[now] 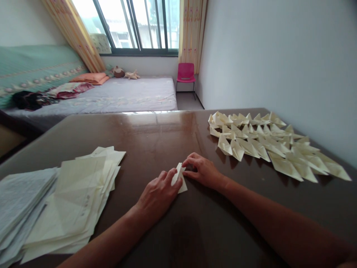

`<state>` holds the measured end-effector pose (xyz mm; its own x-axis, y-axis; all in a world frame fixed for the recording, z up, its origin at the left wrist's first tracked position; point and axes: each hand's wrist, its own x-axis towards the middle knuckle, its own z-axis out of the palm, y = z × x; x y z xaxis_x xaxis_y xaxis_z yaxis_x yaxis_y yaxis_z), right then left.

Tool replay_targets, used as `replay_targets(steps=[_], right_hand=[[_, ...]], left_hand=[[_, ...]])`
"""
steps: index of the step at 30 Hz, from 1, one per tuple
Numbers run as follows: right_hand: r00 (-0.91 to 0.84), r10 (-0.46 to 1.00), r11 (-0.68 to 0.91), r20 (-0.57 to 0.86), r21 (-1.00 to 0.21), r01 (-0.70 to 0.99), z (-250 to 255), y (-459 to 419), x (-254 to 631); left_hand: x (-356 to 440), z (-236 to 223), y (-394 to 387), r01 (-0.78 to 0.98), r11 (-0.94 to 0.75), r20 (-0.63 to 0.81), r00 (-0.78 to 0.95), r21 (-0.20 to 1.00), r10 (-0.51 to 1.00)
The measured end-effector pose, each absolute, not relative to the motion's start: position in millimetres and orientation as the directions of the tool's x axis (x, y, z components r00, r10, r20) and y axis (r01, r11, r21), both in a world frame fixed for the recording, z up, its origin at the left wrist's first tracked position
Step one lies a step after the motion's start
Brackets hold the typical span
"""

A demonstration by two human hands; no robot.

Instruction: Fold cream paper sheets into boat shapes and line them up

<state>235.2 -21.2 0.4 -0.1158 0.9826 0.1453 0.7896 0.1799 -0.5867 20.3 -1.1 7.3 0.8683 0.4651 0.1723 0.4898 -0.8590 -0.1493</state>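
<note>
A small folded piece of cream paper [183,187] lies on the brown table in front of me. My left hand [159,190] grips it from the left, fingers bent over its top and thumb along its near side. From the right, my right hand [203,170] has its thumb and fingertips closing on the paper's far right edge. Part of the paper is hidden under the left fingers. Off to the right stand rows of folded paper boats [262,143]. A stack of cream paper sheets [79,197], creased and printed in places, lies left of my left hand.
Beside the cream sheets, more printed papers [21,201] are piled at the table's [150,137] left edge. A white wall [273,56] runs along the right. Beyond the table are a bed [139,95] and a pink chair [186,72] below the window.
</note>
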Motion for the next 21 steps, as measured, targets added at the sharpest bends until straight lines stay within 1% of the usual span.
replay_targets(steps=[4, 6, 10, 12, 15, 17, 21], right_hand=[[-0.055, 0.987, 0.132, 0.149, -0.584, 0.801, 2.9, -19.5, 237.9], [-0.061, 0.989, 0.127, 0.134, -0.562, 0.817, 4.3, -20.1, 237.5], [-0.109, 0.985, 0.164, 0.134, -0.511, 0.844, 5.1, -23.4, 232.7], [-0.123, 0.983, 0.175, 0.138, -0.481, 0.859, 4.5, -24.4, 230.6], [-0.126, 0.982, 0.176, 0.138, -0.460, 0.871, 2.9, -24.4, 229.7], [-0.131, 0.981, 0.182, 0.141, -0.466, 0.866, 2.5, -24.1, 229.6], [-0.186, 0.972, 0.234, 0.144, -0.494, 0.837, 4.7, -25.1, 228.3]], left_hand=[[22.2, 5.8, -0.3, 0.523, -0.838, 0.226, 0.844, -0.154, 0.486], [22.3, 5.9, 0.1, 0.523, -0.841, 0.244, 0.841, -0.141, 0.482], [21.3, 7.8, -0.3, 0.516, -0.850, 0.262, 0.839, -0.106, 0.476], [21.3, 9.0, -0.8, 0.525, -0.844, 0.253, 0.835, -0.106, 0.488], [22.0, 10.1, -0.9, 0.531, -0.835, 0.204, 0.841, -0.141, 0.501], [22.4, 10.3, -0.3, 0.526, -0.835, 0.175, 0.848, -0.161, 0.501], [22.8, 10.1, 1.0, 0.520, -0.836, 0.162, 0.853, -0.176, 0.497]])
